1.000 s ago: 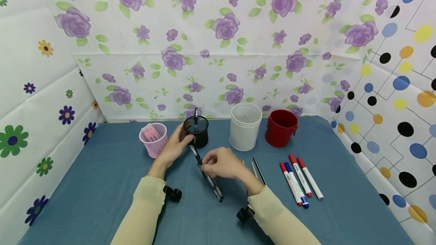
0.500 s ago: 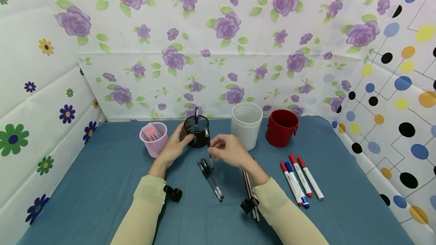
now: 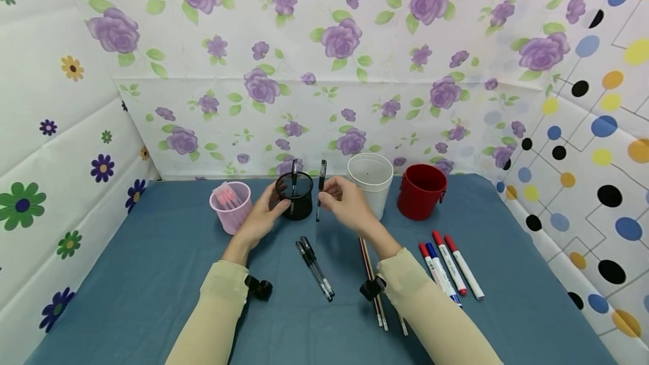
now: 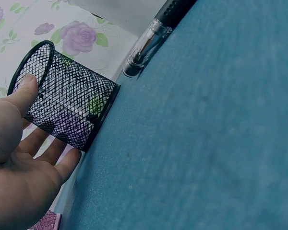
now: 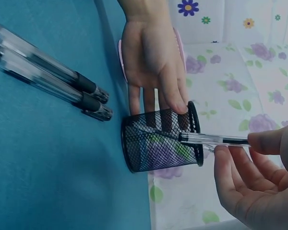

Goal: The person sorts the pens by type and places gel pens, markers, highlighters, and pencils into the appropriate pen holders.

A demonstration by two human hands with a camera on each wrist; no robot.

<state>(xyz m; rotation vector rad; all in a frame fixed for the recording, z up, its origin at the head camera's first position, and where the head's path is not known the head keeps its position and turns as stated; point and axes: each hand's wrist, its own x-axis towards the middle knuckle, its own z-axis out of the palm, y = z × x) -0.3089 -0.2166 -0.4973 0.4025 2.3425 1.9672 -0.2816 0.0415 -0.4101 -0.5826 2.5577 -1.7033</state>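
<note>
The left hand [image 3: 260, 217] grasps the black cup [image 3: 301, 209] (one pen [image 3: 294, 172] stands inside). Just right of the cup, the right hand [image 3: 349, 203] pinches another pen [image 3: 322, 169] nearly upright; two loose pens [image 3: 315, 270] lie in front of the cup.

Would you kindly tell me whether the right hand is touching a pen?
Touching: the right wrist view shows the right hand pinching a pen between thumb and fingers.
</note>
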